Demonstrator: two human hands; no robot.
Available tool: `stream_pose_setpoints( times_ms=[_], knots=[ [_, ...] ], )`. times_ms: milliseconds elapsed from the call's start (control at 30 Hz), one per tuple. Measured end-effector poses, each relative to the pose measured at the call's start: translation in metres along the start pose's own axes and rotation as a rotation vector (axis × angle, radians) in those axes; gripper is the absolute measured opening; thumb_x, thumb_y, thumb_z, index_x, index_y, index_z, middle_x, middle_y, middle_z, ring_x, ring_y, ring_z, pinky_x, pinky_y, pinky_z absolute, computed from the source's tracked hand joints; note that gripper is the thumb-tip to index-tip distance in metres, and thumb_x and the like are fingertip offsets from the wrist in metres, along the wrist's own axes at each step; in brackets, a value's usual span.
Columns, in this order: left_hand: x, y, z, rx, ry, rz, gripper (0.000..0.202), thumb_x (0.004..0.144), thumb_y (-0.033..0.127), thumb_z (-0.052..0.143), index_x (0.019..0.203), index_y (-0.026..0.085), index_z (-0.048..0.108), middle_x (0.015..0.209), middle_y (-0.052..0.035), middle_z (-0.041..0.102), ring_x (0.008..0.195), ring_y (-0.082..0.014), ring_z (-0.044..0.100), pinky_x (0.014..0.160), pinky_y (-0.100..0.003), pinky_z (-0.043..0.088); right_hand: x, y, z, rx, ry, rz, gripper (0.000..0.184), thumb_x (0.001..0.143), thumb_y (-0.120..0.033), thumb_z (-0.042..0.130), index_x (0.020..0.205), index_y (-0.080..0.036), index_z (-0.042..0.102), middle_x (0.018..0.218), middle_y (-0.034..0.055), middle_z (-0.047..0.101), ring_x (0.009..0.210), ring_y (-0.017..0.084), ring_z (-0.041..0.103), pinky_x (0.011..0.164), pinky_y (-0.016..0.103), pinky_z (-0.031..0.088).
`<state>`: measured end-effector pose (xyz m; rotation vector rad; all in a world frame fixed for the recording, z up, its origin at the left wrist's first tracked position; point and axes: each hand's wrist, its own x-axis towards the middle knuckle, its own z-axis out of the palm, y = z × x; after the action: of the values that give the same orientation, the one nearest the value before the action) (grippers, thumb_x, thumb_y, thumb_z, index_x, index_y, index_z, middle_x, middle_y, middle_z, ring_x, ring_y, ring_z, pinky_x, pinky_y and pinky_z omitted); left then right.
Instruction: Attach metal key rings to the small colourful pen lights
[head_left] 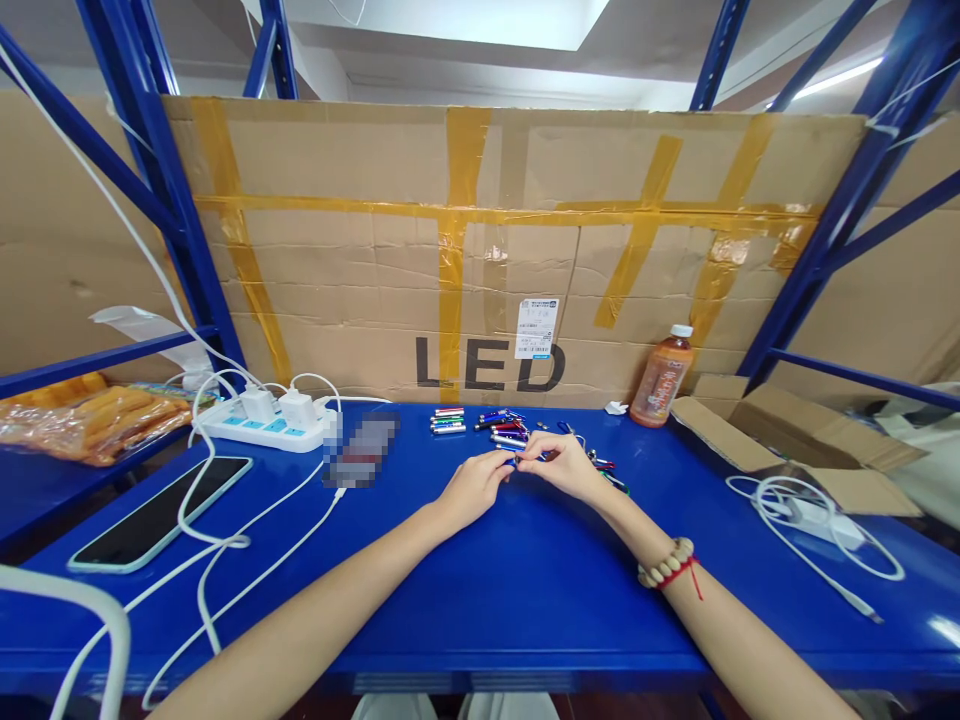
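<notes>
My left hand (474,488) and my right hand (564,466) meet over the middle of the blue table, fingertips pinched together on a small blue metallic tube (514,461). Most of the tube is hidden by the fingers, so its exact kind does not show. Right behind the hands lies a loose pile of similar shiny tubes (504,421) in blue, purple, red and silver. To its left, several tubes (448,421) are lined up side by side. Partly covered by my right hand, metal clips and coloured pieces (616,482) are scattered on the table.
A bottle of orange drink (661,378) and an open cardboard box (787,440) stand at the right, near a coiled white cable (814,520). On the left are a power strip (274,428), a phone (161,515) and trailing white cords. Cardboard (360,280) walls the back.
</notes>
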<state>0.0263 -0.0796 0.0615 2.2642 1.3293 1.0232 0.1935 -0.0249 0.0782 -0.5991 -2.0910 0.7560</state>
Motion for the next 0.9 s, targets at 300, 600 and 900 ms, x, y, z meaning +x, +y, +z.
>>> stream_pose_setpoints(
  times_ms=[300,600,900],
  knots=[
    [-0.0007,-0.0025,0.0026,0.088,0.115,0.007,0.028,0.085,0.023,0.039,0.105,0.021,0.059,0.096,-0.0025,0.062,0.09,-0.0161,0.055,0.083,-0.028,0.042,0.0006,-0.0035,0.0027,-0.028,0.039,0.058,0.029,0.065,-0.04,0.064,0.055,-0.013,0.057,0.059,0.0036,0.053,0.055,0.011,0.048,0.054,0.024,0.04],
    [-0.0006,-0.0052,0.0038,0.11,0.171,-0.002,0.028,0.084,0.02,0.041,0.105,0.021,0.06,0.099,-0.0032,0.061,0.09,-0.0154,0.055,0.082,-0.028,0.044,0.0004,-0.0053,0.0068,-0.068,0.088,0.118,0.028,0.065,-0.039,0.063,0.055,-0.013,0.056,0.058,0.0031,0.053,0.053,0.01,0.046,0.052,0.023,0.039],
    [0.0046,-0.0031,0.0037,0.025,0.141,-0.089,0.028,0.085,0.025,0.038,0.106,0.023,0.058,0.104,-0.0015,0.059,0.094,-0.0148,0.055,0.085,-0.026,0.042,0.0032,-0.0019,0.0055,-0.045,0.052,0.129,0.033,0.068,-0.045,0.059,0.062,-0.013,0.061,0.064,0.0043,0.056,0.053,0.009,0.047,0.052,0.022,0.039]
  ],
)
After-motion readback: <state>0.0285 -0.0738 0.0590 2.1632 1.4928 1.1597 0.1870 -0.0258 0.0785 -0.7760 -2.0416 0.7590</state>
